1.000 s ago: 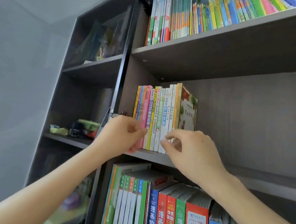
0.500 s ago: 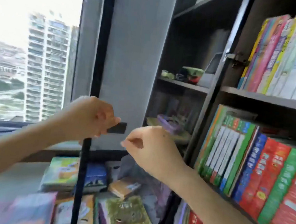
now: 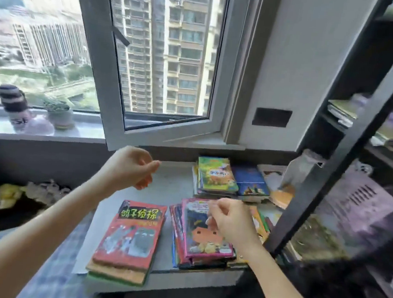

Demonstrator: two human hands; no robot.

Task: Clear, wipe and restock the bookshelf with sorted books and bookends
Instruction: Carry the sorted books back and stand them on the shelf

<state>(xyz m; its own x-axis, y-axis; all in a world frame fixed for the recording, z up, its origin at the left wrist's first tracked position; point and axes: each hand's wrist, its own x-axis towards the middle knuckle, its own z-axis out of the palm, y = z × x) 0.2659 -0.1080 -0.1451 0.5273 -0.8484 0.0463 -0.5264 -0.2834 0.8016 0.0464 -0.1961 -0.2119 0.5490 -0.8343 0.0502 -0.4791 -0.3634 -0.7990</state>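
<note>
Books lie flat on grey ledge (image 3: 175, 185): red-covered stack (image 3: 129, 236) at 6 o'clock, pink-covered stack (image 3: 196, 235) beside it, green-covered stack (image 3: 217, 175) at 1 o'clock. Bookshelf (image 3: 349, 149) upright at 3 o'clock crosses before the right-hand books. Left hand (image 3: 130, 166) loosely curled, empty; right hand (image 3: 229, 221) curled, nothing visibly held, over pink-covered stack.

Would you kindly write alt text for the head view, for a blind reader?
The left hand and right hand, fingers curled, hover over a grey ledge of book stacks, the right above the pink-covered stack beside the red-covered stack. Open window behind; dark bookshelf at right.
</note>
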